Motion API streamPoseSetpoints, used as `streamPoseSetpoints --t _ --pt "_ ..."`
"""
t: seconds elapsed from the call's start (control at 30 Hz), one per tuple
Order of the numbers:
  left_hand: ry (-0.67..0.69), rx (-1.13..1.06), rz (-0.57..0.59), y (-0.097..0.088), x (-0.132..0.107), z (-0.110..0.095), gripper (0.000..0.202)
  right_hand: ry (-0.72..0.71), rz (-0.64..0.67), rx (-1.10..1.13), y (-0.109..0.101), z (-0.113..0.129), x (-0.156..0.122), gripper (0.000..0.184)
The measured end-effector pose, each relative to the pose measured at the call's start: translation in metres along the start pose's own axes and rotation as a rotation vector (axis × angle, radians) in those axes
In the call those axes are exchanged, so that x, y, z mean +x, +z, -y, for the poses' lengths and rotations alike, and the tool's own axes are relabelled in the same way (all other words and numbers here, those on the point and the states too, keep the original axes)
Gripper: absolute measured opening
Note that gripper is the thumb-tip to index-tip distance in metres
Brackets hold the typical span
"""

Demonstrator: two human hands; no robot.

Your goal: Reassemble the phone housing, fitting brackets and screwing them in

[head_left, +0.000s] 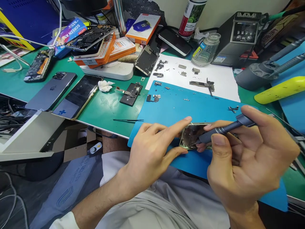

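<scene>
An opened phone frame (190, 133) lies on the blue mat (176, 105) near the table's front edge, mostly hidden by my hands. My left hand (152, 152) grips its left end, index finger along the top edge and thumb at the lower edge. My right hand (247, 159) is closed on a dark grey screwdriver (226, 128), whose tip points down-left into the frame's inside.
Small screws, brackets and a logic board (202, 84) lie on white paper (221, 79). Two phones (51, 90) (76, 95), a tissue (105, 85), a flex part (131, 93) and tweezers (128, 120) sit on the green mat. Boxes, a glass jar (206, 49), a spray can (192, 16) and a grey station (240, 35) stand behind.
</scene>
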State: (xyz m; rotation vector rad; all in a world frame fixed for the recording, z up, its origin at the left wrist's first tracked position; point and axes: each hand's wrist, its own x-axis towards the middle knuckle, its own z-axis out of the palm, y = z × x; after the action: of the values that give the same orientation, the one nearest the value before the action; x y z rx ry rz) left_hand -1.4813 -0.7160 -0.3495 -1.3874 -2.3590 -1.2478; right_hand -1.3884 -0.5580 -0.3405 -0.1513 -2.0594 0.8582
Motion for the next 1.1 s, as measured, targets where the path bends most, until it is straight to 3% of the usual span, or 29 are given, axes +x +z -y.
streamPoseSetpoints --t 0.3,0.53,1.1 --pt "-0.027 -0.032 0.014 -0.0007 -0.001 -0.0014 0.057 0.016 -0.078 0.105 -0.0009 -0.0054 0.0026 0.069" --pt "-0.034 -0.035 0.0 -0.0002 -0.0008 -0.0027 0.058 0.021 0.007 0.186 -0.0012 -0.0026 0.0031 0.066" --pt "-0.037 -0.015 0.008 -0.0002 -0.0006 -0.0033 0.056 0.004 -0.044 0.121 -0.0028 -0.0071 0.0 0.072"
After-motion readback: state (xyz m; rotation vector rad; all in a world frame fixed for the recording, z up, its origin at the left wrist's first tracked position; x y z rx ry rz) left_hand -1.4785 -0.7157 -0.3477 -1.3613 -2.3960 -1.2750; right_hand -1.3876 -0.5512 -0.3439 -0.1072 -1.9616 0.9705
